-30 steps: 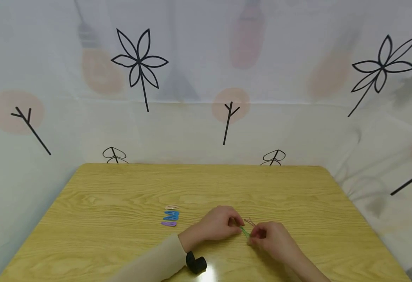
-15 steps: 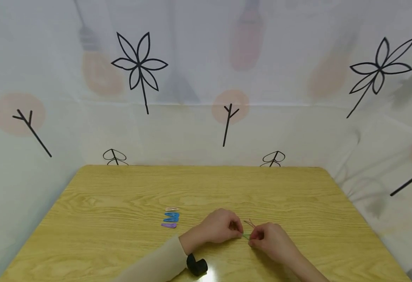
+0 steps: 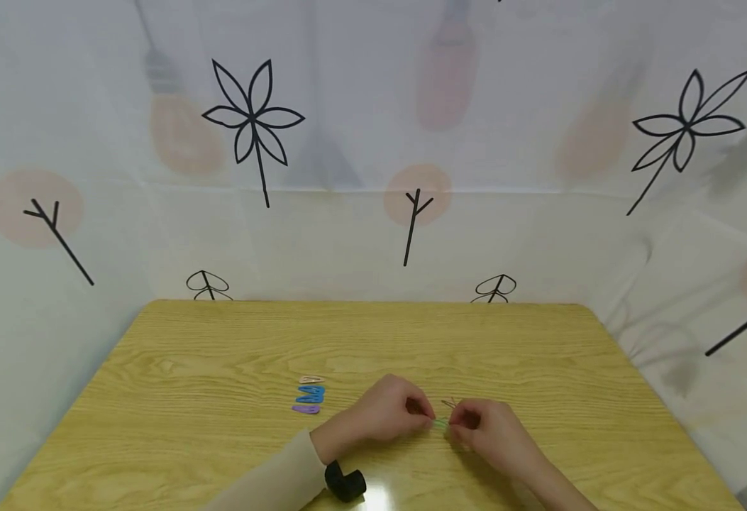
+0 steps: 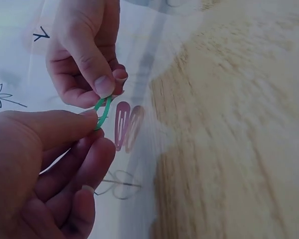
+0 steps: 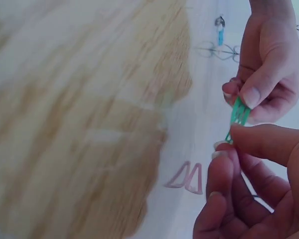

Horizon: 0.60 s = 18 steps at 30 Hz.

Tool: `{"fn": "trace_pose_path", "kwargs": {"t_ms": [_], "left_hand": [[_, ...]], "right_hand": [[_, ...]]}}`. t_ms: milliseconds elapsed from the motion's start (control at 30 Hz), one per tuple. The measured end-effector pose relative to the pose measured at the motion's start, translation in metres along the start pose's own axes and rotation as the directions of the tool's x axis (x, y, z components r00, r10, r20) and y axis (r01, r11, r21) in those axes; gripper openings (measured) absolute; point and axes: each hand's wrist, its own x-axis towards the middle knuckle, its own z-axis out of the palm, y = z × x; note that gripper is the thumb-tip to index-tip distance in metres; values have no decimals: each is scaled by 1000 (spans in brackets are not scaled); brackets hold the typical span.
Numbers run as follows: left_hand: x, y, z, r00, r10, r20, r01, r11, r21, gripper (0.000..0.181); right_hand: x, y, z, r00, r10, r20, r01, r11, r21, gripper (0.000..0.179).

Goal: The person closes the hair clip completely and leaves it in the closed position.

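Observation:
A green snap hair clip (image 3: 440,424) spans the small gap between my two hands, just above the table. My left hand (image 3: 391,411) pinches one end with thumb and fingertips. At the other end, my right hand (image 3: 493,434) grips it the same way. From the left wrist, the green clip (image 4: 104,113) shows a slim loop shape; the fingers cover both of its tips. Whether it is one clip or two together I cannot tell. Just behind the right hand lie a pink hair clip (image 4: 122,124) and a beige one (image 4: 135,128), side by side.
Left of the hands, a short column of hair clips lies on the wooden table (image 3: 220,341): a beige clip (image 3: 311,380), blue clips (image 3: 311,394) and a purple clip (image 3: 306,409). A black wrist-worn device (image 3: 345,482) sits by the left sleeve. A patterned cloth (image 3: 335,234) hangs behind.
The green clip has turned from slanting to nearly level between the hands. My left hand has shifted slightly left; the right hand has barely moved. The clips on the table stay put.

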Motion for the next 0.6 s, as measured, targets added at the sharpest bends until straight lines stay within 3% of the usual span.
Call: {"fn": "trace_pose_path", "kwargs": {"t_ms": [233,433,600], "left_hand": [[-9,0,-10,999,0,-38,-5,991,-132,2],[-18,1,-20,998,-9,-63,-6,973,-230,4],[-23,1,-26,997,-9,-74,-8,973,-233,5]], "right_hand": [[6,-4,3,996,-62,-66,66,996,63,15],[8,-9,3,994,-101,-49,107,986,128,22],[9,-14,6,989,-129,-67,136,983,126,11]]}}
